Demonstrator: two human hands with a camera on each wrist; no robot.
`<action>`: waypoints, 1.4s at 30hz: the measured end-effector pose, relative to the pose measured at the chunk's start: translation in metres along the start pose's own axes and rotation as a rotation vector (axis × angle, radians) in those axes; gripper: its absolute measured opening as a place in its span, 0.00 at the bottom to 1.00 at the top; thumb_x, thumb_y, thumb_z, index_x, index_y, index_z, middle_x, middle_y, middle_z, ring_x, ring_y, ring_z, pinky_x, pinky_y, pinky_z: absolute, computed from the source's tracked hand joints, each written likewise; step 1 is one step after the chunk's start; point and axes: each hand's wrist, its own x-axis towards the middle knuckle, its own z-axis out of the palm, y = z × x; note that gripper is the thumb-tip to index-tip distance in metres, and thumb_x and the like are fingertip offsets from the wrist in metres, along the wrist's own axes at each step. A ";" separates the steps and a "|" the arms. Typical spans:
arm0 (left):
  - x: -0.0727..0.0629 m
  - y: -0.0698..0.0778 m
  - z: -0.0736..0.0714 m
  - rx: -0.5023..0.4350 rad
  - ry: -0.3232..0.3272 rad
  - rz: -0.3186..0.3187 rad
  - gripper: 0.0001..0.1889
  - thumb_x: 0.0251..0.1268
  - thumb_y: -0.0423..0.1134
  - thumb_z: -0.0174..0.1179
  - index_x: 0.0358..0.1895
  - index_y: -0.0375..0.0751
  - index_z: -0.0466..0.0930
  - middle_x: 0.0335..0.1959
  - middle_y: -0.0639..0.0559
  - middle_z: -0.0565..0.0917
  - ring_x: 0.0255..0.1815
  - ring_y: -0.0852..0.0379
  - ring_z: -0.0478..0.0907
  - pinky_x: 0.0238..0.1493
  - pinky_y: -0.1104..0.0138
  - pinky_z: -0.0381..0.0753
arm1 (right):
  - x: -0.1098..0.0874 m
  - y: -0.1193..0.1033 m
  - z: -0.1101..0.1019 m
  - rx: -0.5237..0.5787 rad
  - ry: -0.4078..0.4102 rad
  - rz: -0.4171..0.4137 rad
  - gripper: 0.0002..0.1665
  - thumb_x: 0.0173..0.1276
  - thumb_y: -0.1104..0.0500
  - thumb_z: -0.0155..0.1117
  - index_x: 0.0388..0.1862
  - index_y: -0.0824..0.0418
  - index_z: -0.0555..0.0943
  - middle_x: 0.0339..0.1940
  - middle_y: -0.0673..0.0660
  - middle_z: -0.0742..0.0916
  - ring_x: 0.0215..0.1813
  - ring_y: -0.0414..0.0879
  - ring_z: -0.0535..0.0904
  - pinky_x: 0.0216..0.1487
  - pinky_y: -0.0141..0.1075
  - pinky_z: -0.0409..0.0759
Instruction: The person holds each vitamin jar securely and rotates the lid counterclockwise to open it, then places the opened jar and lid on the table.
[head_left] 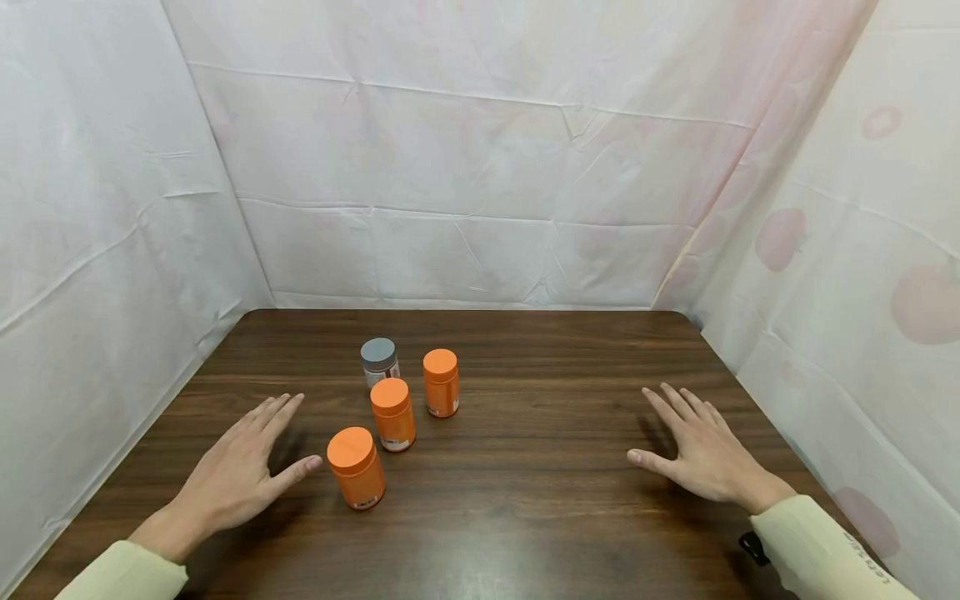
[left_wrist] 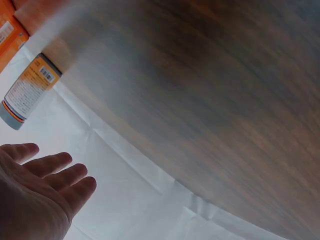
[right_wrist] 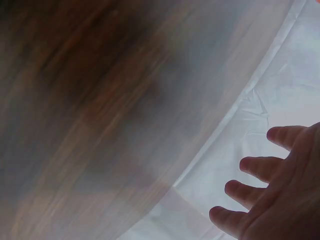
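In the head view, several small bottles stand upright left of the middle of the table. The nearest orange bottle is just right of my left thumb tip, with a small gap. Behind it come a second orange bottle and a third orange bottle. A grey-capped bottle stands at the back, partly hidden by the second; its orange and white label shows in the left wrist view. My left hand holds nothing, fingers extended. Far to the right, my right hand is likewise outstretched and holds nothing, fingers slightly spread.
The dark wood table is bounded by a pale back sheet and side sheets, the right one printed with faded fruit. A small black object shows beside the right sleeve cuff.
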 end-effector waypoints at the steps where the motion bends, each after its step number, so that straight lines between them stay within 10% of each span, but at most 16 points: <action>1: 0.000 0.001 0.000 -0.006 0.003 0.002 0.50 0.66 0.65 0.63 0.83 0.44 0.52 0.77 0.34 0.64 0.75 0.30 0.61 0.73 0.42 0.57 | 0.000 -0.001 0.000 0.001 0.000 0.000 0.61 0.66 0.24 0.60 0.85 0.53 0.51 0.83 0.68 0.57 0.79 0.75 0.49 0.73 0.70 0.43; 42: 0.000 0.036 0.003 -0.329 -0.025 0.021 0.46 0.65 0.54 0.70 0.82 0.57 0.55 0.76 0.46 0.69 0.71 0.36 0.70 0.59 0.35 0.71 | 0.003 -0.030 0.006 0.053 0.038 -0.064 0.58 0.64 0.27 0.65 0.85 0.49 0.54 0.82 0.64 0.61 0.79 0.69 0.54 0.70 0.69 0.54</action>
